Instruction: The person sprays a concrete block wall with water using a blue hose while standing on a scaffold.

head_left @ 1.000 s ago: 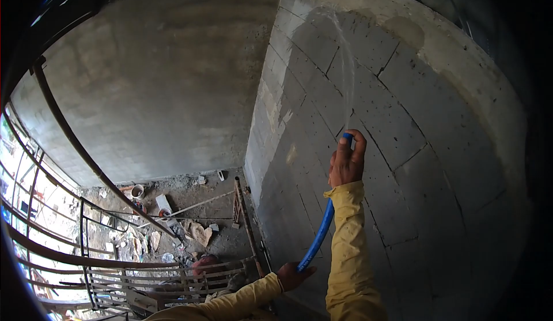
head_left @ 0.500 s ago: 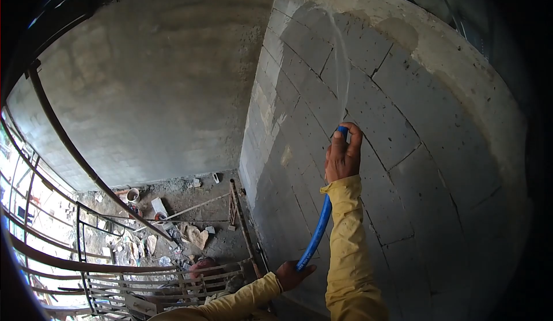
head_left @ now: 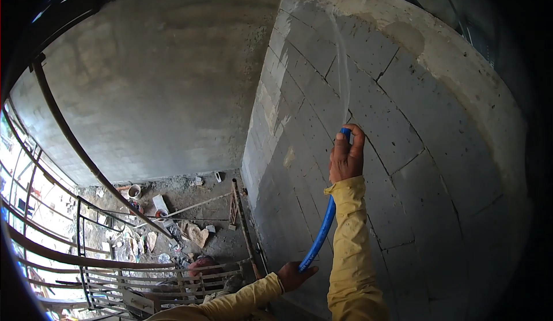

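Observation:
A blue hose (head_left: 320,235) runs up between my two hands. Near its tip, my right hand (head_left: 347,157) is closed round it, thumb and finger at the mouth. A thin jet of water (head_left: 342,67) leaves the mouth and arcs up to the top of the block wall (head_left: 397,206). Lower down, my left hand (head_left: 296,276) is wrapped round the hose. Much of the block wall looks dark and wet, with open joints between the blocks. Both sleeves are yellow.
A plastered wall (head_left: 167,85) meets the block wall at a corner. Scaffold poles (head_left: 86,159) and a slatted platform (head_left: 167,283) stand at left. On the floor below lie a bucket (head_left: 135,192), torn paper (head_left: 194,234) and rubble. A pale concrete band (head_left: 443,61) tops the block wall.
The view has shifted slightly, so the walls sit a little further right. Both hands keep their hold on the hose, and water still flows.

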`<state>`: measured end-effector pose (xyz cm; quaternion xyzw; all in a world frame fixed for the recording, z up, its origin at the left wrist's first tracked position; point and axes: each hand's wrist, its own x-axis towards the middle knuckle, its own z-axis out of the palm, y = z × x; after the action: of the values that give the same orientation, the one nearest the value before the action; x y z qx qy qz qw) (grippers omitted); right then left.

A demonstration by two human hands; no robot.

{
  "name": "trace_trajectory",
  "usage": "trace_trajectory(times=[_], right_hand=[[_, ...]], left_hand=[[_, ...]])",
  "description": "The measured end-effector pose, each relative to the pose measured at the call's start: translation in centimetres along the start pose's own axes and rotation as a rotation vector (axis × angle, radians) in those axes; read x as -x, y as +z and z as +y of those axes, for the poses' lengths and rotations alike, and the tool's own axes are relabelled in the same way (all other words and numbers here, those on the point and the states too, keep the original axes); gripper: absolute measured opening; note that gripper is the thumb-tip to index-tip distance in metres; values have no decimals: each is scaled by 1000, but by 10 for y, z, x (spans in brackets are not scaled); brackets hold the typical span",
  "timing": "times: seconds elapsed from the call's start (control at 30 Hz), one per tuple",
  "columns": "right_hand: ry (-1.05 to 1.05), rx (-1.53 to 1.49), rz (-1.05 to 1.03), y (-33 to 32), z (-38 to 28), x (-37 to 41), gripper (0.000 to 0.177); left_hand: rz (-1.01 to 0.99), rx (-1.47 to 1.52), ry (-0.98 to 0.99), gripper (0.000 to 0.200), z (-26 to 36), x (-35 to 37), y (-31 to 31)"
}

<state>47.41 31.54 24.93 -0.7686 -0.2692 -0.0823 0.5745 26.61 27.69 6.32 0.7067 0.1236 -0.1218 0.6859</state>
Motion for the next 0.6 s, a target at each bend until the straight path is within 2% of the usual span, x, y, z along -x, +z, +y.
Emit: trace_trajectory(times=[0.6], right_hand=[[63,215,-13,-7,8,0,31]], left_hand=[[-42,-22,22,51,-8,-5,14]])
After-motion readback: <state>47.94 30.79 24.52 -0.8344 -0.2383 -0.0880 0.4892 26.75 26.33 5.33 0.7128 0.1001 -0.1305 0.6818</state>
